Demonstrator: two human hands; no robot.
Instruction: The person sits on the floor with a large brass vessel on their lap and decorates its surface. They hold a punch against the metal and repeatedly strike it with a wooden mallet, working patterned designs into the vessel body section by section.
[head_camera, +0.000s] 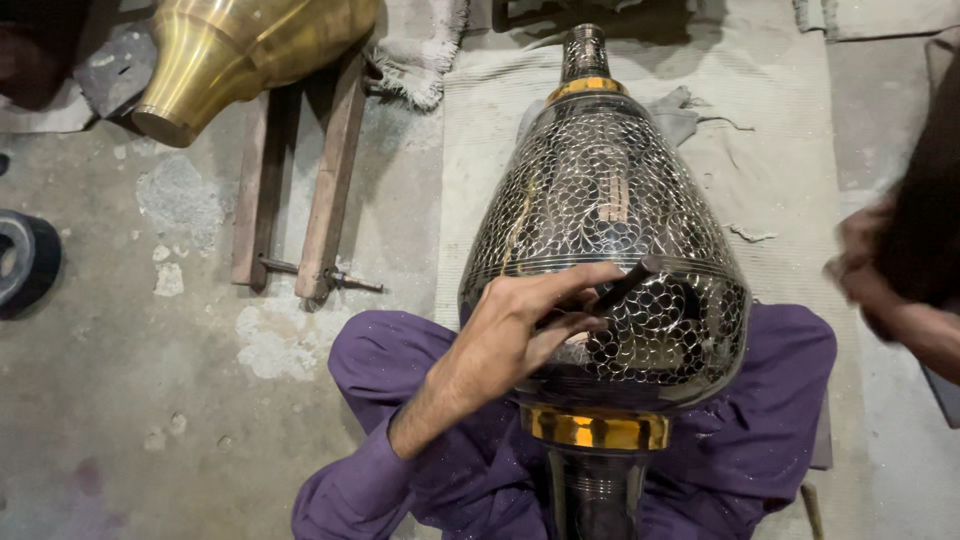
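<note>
Chisel (625, 285) tip hidden against vase (600, 230); right hand (880, 270) blurred.

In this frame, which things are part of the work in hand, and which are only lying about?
In hand:
- engraved black vase, lying across the lap
- dark engraving tool, tip against the vase
- left hand, holding the tool
- right hand, blurred at the frame edge

Lying about:
- plain brass vase
- wooden frame
- black ring
- cloth mat
</note>
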